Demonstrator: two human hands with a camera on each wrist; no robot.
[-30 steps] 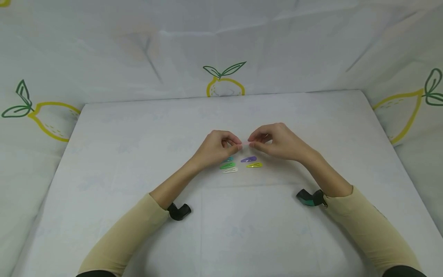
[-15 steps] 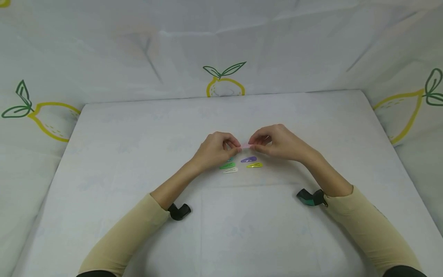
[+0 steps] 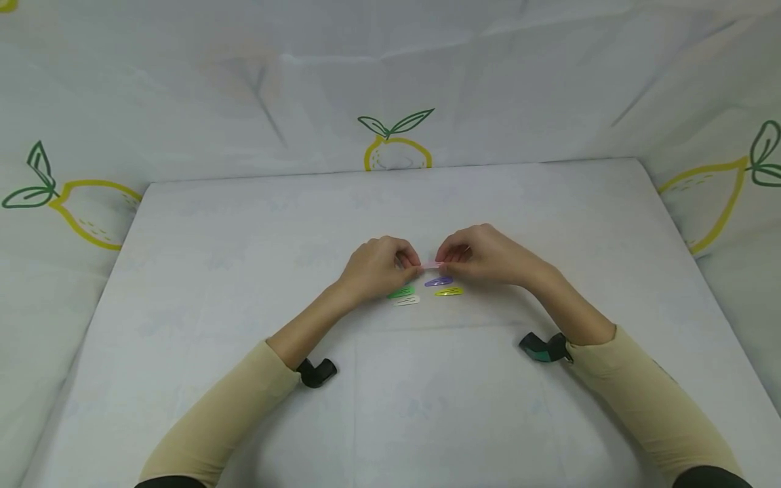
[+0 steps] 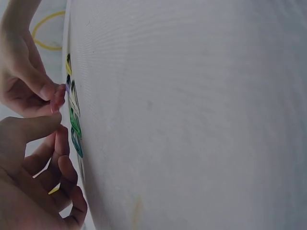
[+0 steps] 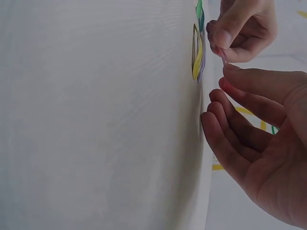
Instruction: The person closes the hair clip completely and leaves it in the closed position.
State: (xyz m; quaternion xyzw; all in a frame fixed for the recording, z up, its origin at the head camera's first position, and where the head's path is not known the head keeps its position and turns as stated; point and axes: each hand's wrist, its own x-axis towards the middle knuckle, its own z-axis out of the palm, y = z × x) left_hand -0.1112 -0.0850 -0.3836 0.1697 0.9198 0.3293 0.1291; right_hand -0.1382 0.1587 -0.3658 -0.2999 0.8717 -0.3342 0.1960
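A small pink snap hair clip (image 3: 431, 265) spans the gap between my two hands. My left hand (image 3: 378, 270) pinches its left end between thumb and finger; my right hand (image 3: 491, 259) pinches the other end. Just nearer to me lie a purple hair clip (image 3: 438, 280) and a yellow one, the yellow hair clip (image 3: 449, 291), on the right. By the left hand are a green hair clip (image 3: 401, 293) and a white hair clip (image 3: 407, 300). The left hand hides a blue hair clip (image 4: 76, 143) from the head view, but the left wrist view shows it.
A white cloth covers the table (image 3: 427, 407). Behind and at both sides rise white cloth walls (image 3: 488, 88) printed with yellow lemons. Black wrist cameras stick out inward from the left sleeve (image 3: 222, 407) and the right sleeve (image 3: 653, 400).
Both hands have come slightly toward me with the pink hair clip, close to the purple one. The left hand now covers the blue clip. The clips on the table have stayed put.
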